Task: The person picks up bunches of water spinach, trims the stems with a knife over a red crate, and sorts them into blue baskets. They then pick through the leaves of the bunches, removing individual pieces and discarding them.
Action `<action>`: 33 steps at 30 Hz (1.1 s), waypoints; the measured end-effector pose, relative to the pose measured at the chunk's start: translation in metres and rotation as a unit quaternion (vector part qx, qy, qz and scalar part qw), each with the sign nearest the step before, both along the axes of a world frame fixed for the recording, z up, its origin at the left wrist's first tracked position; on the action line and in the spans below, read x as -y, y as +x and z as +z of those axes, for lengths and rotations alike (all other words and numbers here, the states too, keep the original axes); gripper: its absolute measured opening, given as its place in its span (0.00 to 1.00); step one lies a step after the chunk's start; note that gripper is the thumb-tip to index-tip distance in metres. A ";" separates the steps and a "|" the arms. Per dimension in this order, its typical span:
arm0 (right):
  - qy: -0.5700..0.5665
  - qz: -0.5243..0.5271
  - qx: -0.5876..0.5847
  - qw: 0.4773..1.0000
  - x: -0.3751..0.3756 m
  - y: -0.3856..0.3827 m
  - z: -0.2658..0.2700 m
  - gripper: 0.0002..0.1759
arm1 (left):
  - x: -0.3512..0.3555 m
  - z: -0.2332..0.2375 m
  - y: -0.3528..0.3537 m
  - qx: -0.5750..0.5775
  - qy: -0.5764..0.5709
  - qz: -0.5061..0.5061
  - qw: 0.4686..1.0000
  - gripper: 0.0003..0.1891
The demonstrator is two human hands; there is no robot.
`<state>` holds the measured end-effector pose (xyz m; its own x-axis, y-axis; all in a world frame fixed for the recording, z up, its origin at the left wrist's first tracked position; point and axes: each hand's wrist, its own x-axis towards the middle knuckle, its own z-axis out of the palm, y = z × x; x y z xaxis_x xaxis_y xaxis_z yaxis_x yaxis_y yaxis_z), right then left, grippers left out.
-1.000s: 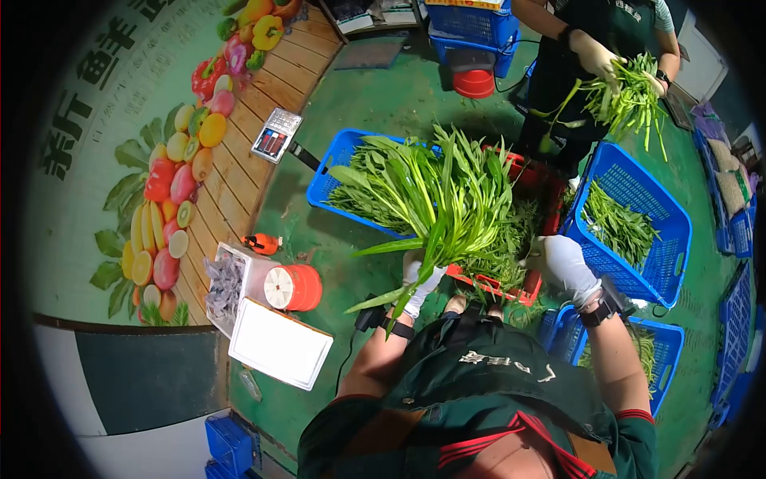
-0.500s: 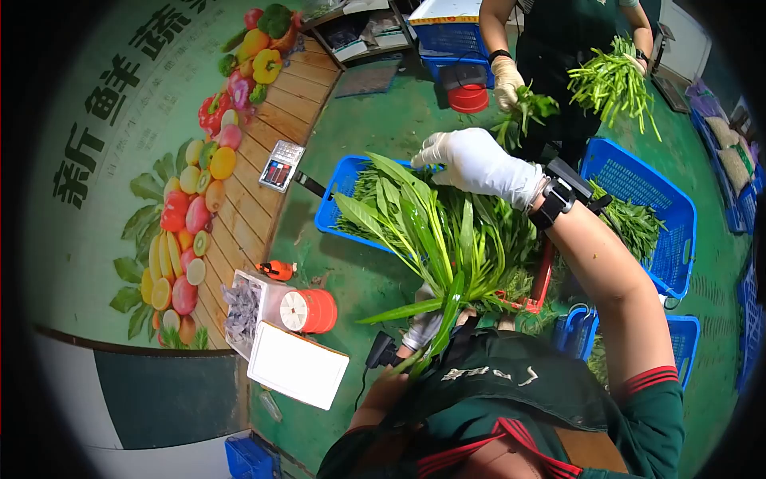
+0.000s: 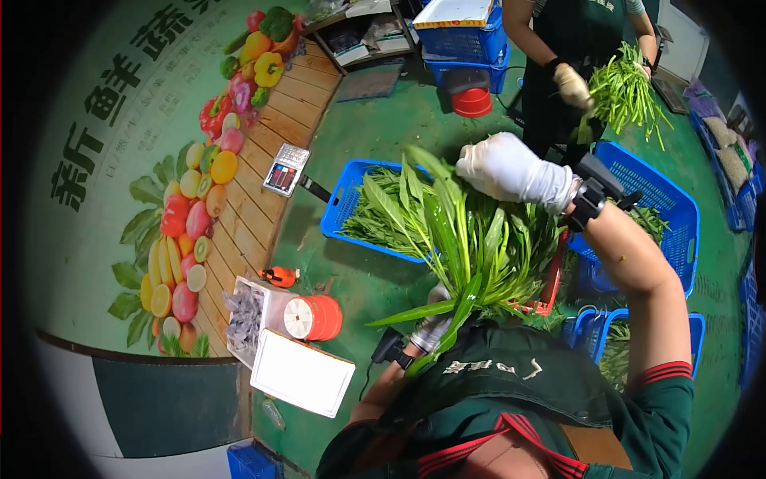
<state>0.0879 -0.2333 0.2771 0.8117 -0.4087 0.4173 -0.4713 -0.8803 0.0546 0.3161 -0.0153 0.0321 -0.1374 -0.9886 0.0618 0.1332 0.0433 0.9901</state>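
A large bunch of water spinach [image 3: 471, 247] with long green leaves and pale stems stands in front of my apron, leaf tips pointing away from me. My left hand [image 3: 433, 319], in a pale glove and partly covered by leaves, is closed round its lower stems. Over the top of the bunch is my right hand [image 3: 511, 168] in a white glove. Its fingers are curled together beside the upper leaves; what they grip, if anything, is hidden. Behind the bunch, more cut greens [image 3: 375, 215] lie in a blue crate [image 3: 339, 211].
Across from me a person [image 3: 570, 84] in gloves holds another bunch of greens [image 3: 630, 96]. Blue crates [image 3: 686, 207] stand at the right. To the left are a scale display [image 3: 285, 169], a red bucket [image 3: 323, 318] and a white box lid [image 3: 303, 374].
My right hand has shifted right across the leaf tops, its fingers now more curled. The bunch leans further right. The other person's gloved hand has moved to the bunch they hold.
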 end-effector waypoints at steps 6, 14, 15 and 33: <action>0.000 -0.074 0.019 0.997 0.005 0.027 0.049 0.07 | 0.070 0.004 0.043 -0.053 0.009 -0.030 0.998 0.20; 0.081 -0.252 -0.007 0.964 0.025 0.038 0.051 0.07 | 0.094 -0.011 0.111 -0.123 0.038 -0.070 0.989 0.18; 0.079 -0.285 -0.055 0.954 0.016 0.042 0.036 0.10 | 0.096 -0.004 0.118 -0.125 0.041 -0.076 0.988 0.18; 0.525 -0.323 0.145 0.774 -0.003 0.129 -0.006 0.24 | 0.117 0.040 0.131 0.144 -0.124 -0.128 0.973 0.19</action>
<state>0.2169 -0.2303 0.2708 0.2319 -0.9274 -0.2935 -0.6905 0.0556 -0.7212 0.4472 -0.1318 0.0724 -0.4242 -0.8794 0.2160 -0.1111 0.2873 0.9514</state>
